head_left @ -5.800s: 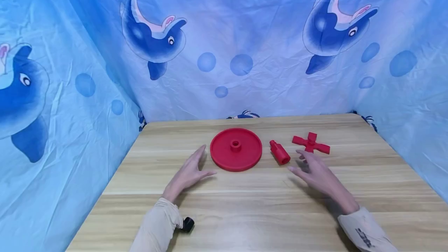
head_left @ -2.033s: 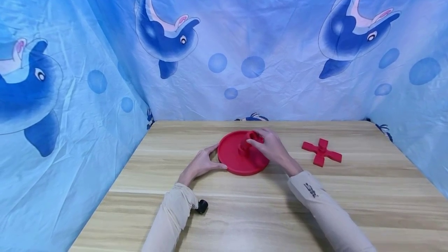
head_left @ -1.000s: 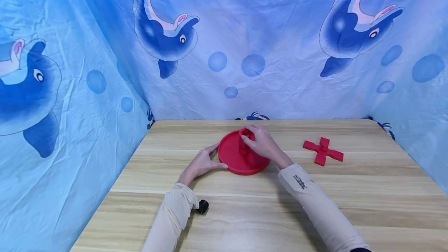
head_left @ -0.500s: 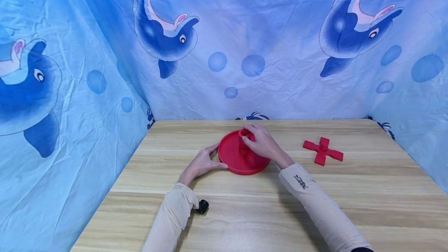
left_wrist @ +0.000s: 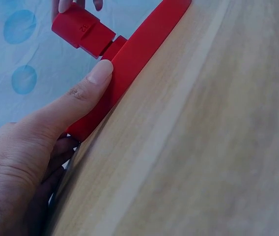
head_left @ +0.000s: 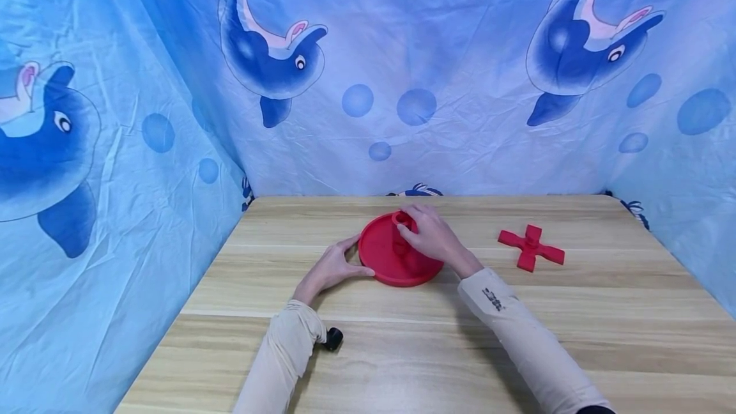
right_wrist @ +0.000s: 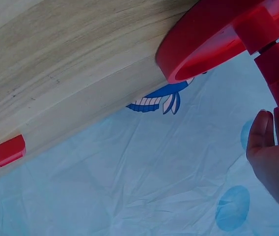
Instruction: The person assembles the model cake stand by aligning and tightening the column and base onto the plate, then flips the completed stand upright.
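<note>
A round red base (head_left: 376,254) with a raised rim lies flat on the table. My left hand (head_left: 329,271) grips its left edge; the thumb (left_wrist: 88,91) presses the rim in the left wrist view, with the other fingers partly hidden. Over the base's central hub (right_wrist: 258,29), a red stepped cylinder (head_left: 400,241) stands upright, held at its upper part by my right hand (head_left: 431,235). Both wrist views show a thin dark gap between cylinder (left_wrist: 83,30) and hub. How deep its narrow end sits in the hub is hidden.
A red four-armed cross piece (head_left: 529,248) with a raised centre lies to the right on the wooden table (head_left: 402,350). A small black object (head_left: 333,339) is at the left sleeve. Blue dolphin-printed cloth (head_left: 460,50) hangs behind and at the sides.
The cylinder lay on the table at first; my right hand picked it up, brought it over the base and turned it upright. My left hand took the base's edge. Little moved in the last second.
</note>
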Tool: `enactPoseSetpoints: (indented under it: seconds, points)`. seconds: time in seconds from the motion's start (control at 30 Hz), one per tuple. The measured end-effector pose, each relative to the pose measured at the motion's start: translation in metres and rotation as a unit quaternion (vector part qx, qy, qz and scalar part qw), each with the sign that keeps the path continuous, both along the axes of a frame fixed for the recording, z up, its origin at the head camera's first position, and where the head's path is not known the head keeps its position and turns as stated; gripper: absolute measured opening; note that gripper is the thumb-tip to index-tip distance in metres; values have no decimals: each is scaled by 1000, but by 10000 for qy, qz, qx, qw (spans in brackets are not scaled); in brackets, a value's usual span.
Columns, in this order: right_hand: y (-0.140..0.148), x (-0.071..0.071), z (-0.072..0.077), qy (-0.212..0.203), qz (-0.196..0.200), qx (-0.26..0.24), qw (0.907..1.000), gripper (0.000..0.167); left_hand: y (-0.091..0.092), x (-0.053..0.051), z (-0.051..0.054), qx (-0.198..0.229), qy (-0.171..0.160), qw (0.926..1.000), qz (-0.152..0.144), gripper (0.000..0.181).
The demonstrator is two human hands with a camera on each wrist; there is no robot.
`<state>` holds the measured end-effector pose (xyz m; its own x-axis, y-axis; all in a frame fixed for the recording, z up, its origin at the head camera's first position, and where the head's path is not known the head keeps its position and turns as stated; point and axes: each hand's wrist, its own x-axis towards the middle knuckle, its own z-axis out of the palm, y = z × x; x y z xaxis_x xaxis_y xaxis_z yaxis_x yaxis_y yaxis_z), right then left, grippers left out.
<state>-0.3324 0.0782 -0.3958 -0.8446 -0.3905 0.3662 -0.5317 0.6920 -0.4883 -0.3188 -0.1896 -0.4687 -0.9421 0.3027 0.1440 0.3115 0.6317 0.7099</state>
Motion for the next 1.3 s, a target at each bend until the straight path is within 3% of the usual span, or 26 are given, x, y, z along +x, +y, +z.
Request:
enactPoseSetpoints:
  seconds: [0.33, 0.63, 1.3]
  points:
    - [-2, -1, -3, 326, -41, 169, 9993, 54, -1, 0, 1, 4, -56, 10000, -5, 103]
    - [-1, -1, -2, 351, 166, 145, 9991, 56, -1, -1, 1, -4, -65, 10000, 11, 104]
    - [1, -2, -4, 167, -12, 102, 9998, 56, 0, 1, 1, 68, -87, 9999, -4, 103]
